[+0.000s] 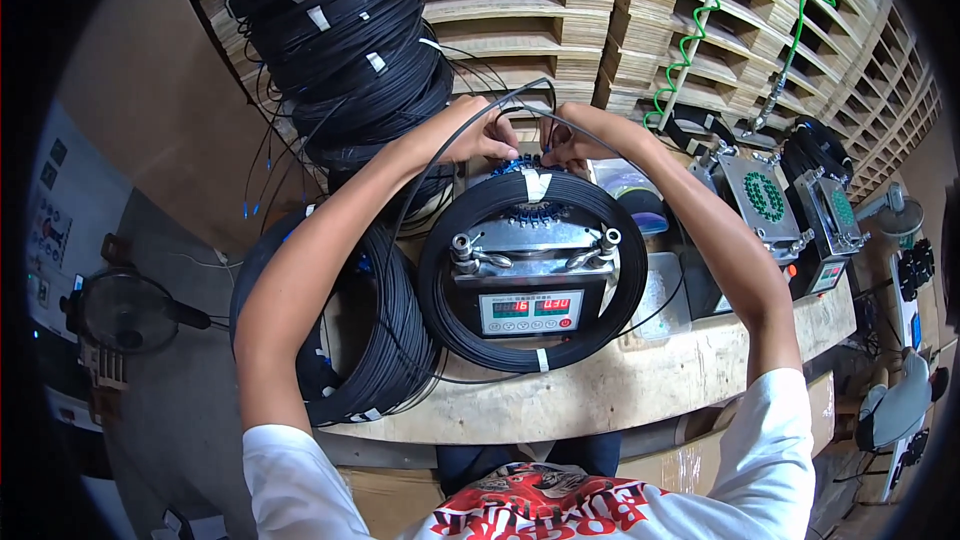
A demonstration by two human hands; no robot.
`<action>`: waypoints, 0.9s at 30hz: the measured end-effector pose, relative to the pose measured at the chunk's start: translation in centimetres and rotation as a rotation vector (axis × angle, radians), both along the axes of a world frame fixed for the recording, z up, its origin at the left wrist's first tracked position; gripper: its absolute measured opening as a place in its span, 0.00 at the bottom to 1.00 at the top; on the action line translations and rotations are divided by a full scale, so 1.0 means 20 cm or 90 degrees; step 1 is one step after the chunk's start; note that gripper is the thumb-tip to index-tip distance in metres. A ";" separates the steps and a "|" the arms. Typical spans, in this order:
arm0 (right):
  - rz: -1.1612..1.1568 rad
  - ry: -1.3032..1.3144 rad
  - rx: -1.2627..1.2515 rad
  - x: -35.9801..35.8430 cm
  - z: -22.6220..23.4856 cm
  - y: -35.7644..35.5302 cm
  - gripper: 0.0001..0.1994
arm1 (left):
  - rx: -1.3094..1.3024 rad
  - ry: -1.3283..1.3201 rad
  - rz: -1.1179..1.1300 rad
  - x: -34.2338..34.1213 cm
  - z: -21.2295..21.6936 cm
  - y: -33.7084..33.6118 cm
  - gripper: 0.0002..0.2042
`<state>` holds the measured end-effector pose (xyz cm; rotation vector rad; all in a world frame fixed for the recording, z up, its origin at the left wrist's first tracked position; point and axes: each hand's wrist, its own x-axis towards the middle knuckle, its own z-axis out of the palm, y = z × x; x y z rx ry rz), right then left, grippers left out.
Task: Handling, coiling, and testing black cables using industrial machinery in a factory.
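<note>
A coil of thin black cable [437,270], bound with white tape, leans around the front of a bench machine [530,312] that has a silver top and a red-lit display. Behind the coil's upper edge, a round holder [535,212] on the machine carries several small dark and blue connectors. My left hand [490,140] is closed in a pinch at the holder's far left edge, beside blue connectors [505,168]. Just right of it, my right hand [566,144] pinches at the same edge. What lies between the fingertips is too small to name. A loop of black cable arches over both hands.
Left of the machine stand more black cable coils [385,340], and a tall coil stack [340,50] rises behind. On the right are two similar machines [762,202] with green-dotted tops. Wooden pallets [500,10] back the bench [560,395]. Another person [895,400] is far right.
</note>
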<state>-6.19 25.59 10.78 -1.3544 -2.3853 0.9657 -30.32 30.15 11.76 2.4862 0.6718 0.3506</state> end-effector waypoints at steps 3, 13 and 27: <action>0.058 -0.071 0.178 -0.03 0.00 -0.03 0.10 | -0.028 -0.010 0.002 -0.02 -0.01 0.01 0.11; -0.011 0.010 -0.020 0.01 0.00 -0.04 0.11 | 0.065 0.034 -0.021 0.04 0.01 0.00 0.11; -0.142 -0.021 0.056 0.22 0.06 0.15 0.23 | 0.072 0.110 -0.141 -0.02 0.01 0.08 0.19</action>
